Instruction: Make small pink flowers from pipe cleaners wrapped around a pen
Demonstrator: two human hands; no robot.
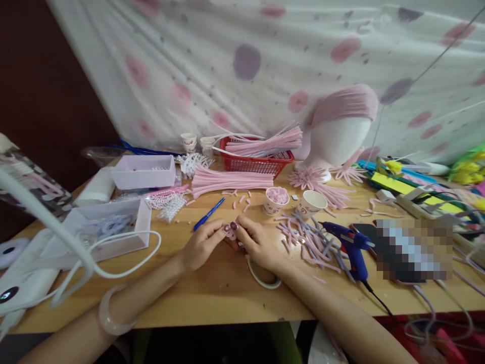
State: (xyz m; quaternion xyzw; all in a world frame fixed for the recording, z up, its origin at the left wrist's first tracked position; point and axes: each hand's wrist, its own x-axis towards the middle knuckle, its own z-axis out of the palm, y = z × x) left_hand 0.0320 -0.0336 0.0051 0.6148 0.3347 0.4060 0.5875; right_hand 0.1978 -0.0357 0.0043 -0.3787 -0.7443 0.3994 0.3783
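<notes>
My left hand [200, 246] and my right hand [261, 243] meet above the middle of the table's front part. Thumbs and fingers of both pinch a small pink pipe-cleaner piece [231, 234], looped a little like a flower; the fingertips hide much of it. Below my right hand a pale curved band [260, 280] shows, partly covered by the wrist. A blue pen [209, 214] lies just beyond my left hand. Right of my right hand are cut pink and grey pipe-cleaner lengths [308, 242]. A paper cup [273, 206] full of pink coils stands behind them.
Another paper cup [311, 203] stands beside a blue glue gun [350, 247] and a phone [397, 258]. Pink pipe-cleaner bundles [233, 182], a red basket [255, 164] and a white mannequin head [337, 139] line the back. White trays [144, 172] and a looping white cable [125, 275] are left.
</notes>
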